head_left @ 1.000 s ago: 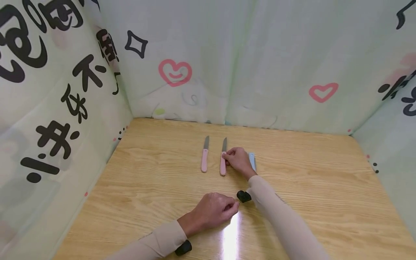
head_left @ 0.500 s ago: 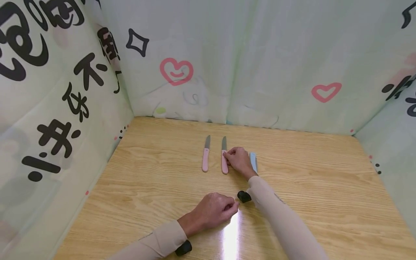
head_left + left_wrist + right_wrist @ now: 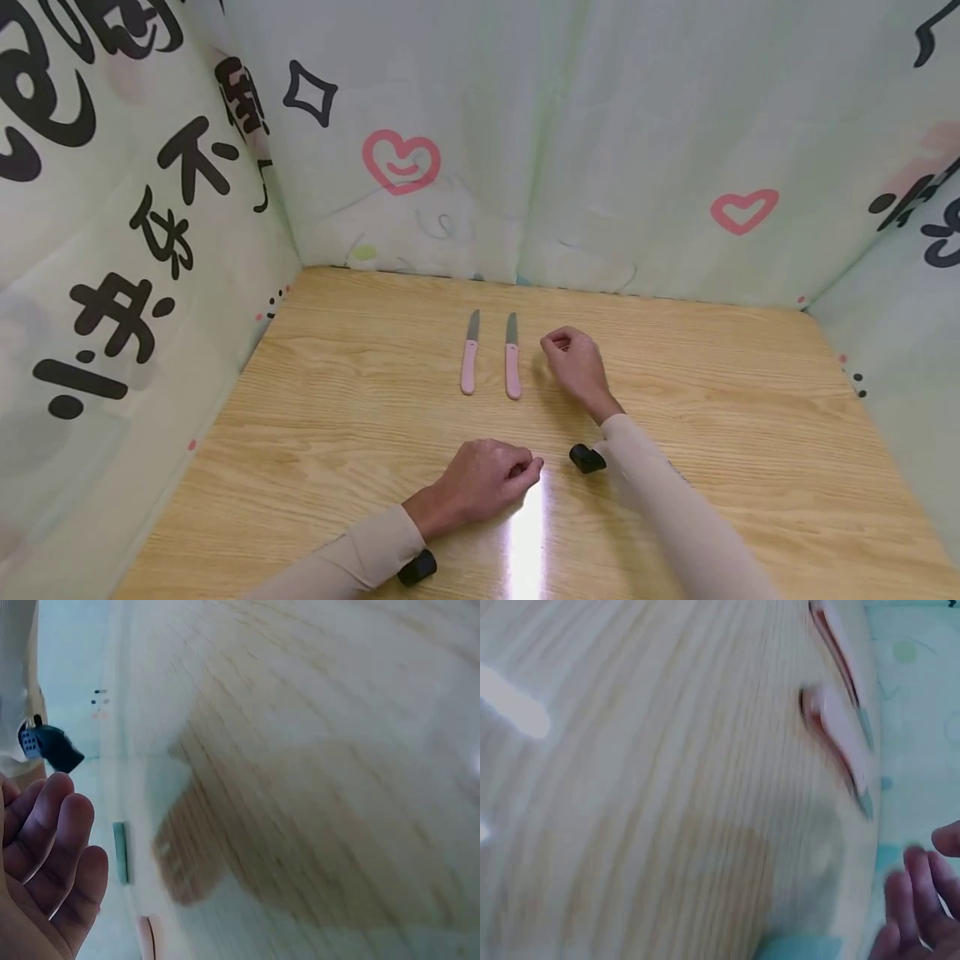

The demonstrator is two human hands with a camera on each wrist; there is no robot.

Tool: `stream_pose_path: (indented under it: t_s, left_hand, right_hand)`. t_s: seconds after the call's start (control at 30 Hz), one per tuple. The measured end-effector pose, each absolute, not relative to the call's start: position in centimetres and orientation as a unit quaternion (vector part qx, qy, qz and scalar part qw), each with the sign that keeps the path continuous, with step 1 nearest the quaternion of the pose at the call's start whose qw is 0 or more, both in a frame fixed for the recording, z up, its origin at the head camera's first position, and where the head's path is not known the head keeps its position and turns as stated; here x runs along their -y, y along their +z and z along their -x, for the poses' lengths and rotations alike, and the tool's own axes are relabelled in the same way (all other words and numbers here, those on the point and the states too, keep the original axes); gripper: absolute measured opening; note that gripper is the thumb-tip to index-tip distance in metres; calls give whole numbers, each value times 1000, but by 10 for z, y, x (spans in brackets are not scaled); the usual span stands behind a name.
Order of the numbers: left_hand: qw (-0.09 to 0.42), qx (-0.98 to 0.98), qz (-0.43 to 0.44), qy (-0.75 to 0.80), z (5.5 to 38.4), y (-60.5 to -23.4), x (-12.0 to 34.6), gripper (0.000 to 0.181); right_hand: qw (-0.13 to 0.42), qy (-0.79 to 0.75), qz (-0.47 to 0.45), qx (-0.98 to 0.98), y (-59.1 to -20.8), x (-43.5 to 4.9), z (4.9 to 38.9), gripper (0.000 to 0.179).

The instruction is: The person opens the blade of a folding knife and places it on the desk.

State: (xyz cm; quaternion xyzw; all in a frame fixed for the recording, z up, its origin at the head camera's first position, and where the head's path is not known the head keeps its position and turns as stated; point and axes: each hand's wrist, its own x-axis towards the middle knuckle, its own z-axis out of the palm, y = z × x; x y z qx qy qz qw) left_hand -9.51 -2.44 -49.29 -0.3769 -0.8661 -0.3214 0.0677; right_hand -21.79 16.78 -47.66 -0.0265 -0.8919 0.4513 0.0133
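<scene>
Two small knives with pink handles lie side by side on the table, the left knife [image 3: 468, 362] and the right knife [image 3: 512, 367], blades pointing away. My right hand [image 3: 576, 362] hovers just right of the right knife, apart from it, its fingers loosely bent around nothing. A light-blue object [image 3: 799, 949] shows partly at the bottom of the right wrist view; in the head view my right hand and forearm hide it. My left hand [image 3: 483, 479] rests near the front of the table, fingers loosely curled, holding nothing.
A wooden table [image 3: 360, 392] bears everything. A printed curtain [image 3: 600, 150] closes off the back and both sides. Each wrist carries a black camera, such as the right wrist camera [image 3: 587, 458]. A bright light reflection lies before my left hand.
My right hand has let go of the right knife's handle and moved up and to the right, now covering the blue object. The left hand and the knives have stayed put.
</scene>
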Motion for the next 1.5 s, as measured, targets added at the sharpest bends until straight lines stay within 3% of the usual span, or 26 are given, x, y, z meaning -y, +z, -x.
stream_pose_path:
  t_s: [0.1, 0.33, 0.83, 1.0, 1.13, 1.33, 1.5]
  left_hand:
    - [64, 867, 373, -325, 95, -492, 26, 38]
    - [69, 865, 369, -332, 94, -494, 27, 40]
    - [57, 868, 356, -343, 92, -496, 25, 40]
    - [54, 868, 354, -344, 92, -496, 25, 41]
    - [70, 865, 352, -352, 91, -498, 25, 35]
    - [135, 841, 355, -386, 91, -498, 25, 3]
    - [154, 846, 349, -373, 94, -498, 25, 20]
  right_hand:
    - [18, 400, 39, 915, -472, -183, 217, 37]
    - [-68, 297, 51, 951, -473, -208, 215, 60]
    - [-87, 311, 48, 945, -477, -218, 205, 36]
    - [-71, 363, 52, 927, -480, -224, 202, 27]
    - [-47, 409, 60, 909, -484, -229, 199, 29]
    - [-52, 480, 88, 871, -475, -221, 183, 39]
    - [-83, 551, 90, 825, -469, -205, 164, 44]
